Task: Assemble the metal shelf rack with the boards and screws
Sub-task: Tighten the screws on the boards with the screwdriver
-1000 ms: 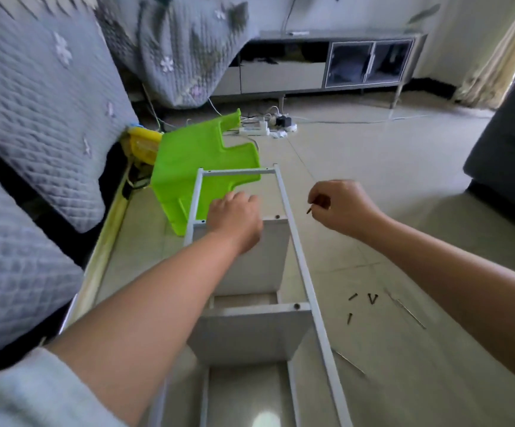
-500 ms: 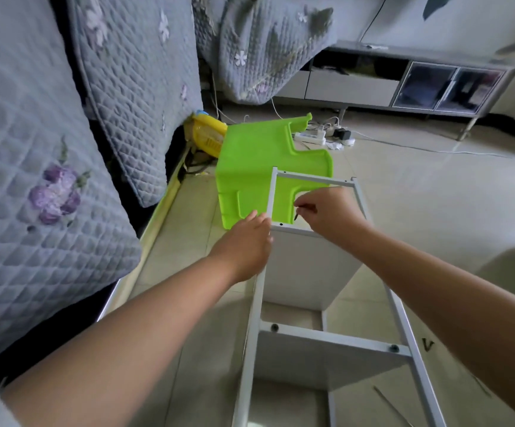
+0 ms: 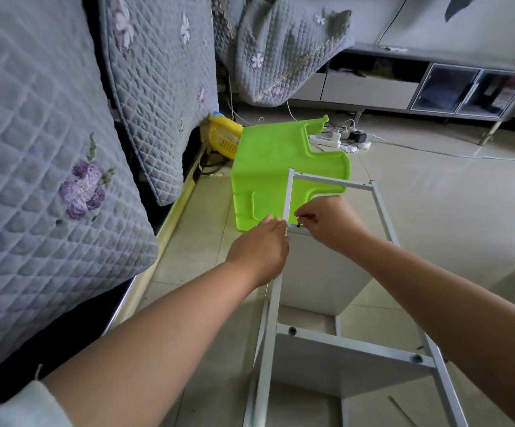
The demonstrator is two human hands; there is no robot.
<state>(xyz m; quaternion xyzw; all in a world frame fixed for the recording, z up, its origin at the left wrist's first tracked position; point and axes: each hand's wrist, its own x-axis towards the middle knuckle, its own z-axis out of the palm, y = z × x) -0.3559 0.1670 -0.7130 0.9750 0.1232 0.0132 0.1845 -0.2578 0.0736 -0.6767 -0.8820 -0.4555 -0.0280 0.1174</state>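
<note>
Rack frame (image 3: 283, 291) lies on the tiled floor (image 3: 434, 211), long axis running away from the person, far end against the green plastic stool (image 3: 268, 167). White boards (image 3: 320, 272) stand across it between the rails. Left hand (image 3: 260, 251) rests against the left rail, fingers fairly straight. Right hand (image 3: 327, 221) pinches a small dark screw (image 3: 298, 224) at the crossbar's left corner.
</note>
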